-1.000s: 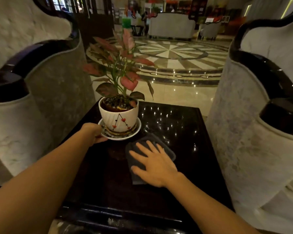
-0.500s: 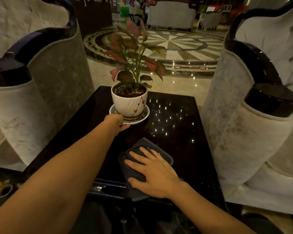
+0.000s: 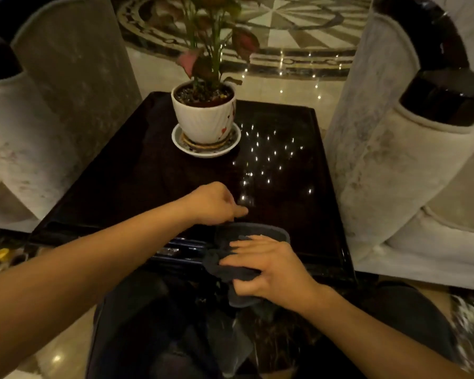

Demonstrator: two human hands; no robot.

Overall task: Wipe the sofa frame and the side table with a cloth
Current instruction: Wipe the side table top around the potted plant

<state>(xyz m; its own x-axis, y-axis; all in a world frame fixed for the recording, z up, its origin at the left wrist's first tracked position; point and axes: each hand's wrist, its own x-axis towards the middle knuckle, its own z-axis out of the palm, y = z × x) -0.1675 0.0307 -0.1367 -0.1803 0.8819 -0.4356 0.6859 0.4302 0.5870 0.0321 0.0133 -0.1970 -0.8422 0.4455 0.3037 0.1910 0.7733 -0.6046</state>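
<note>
A dark glossy side table stands between two pale sofas with dark polished frames. A grey cloth hangs over the table's near edge, bunched and partly off the top. My right hand grips the cloth at that edge, fingers over it and thumb below. My left hand hovers just behind the cloth with its fingers curled and one finger pointing right; it holds nothing.
A white pot with a pink-leaved plant stands on a saucer at the table's far centre. A sofa arm with a dark frame cap rises on the right, another sofa arm on the left. A yellow-capped item lies on the floor at left.
My left hand has let go of the plant saucer and drawn back towards the cloth. My right hand has dragged the cloth to the table's near edge and closed on it. The view has tilted down.
</note>
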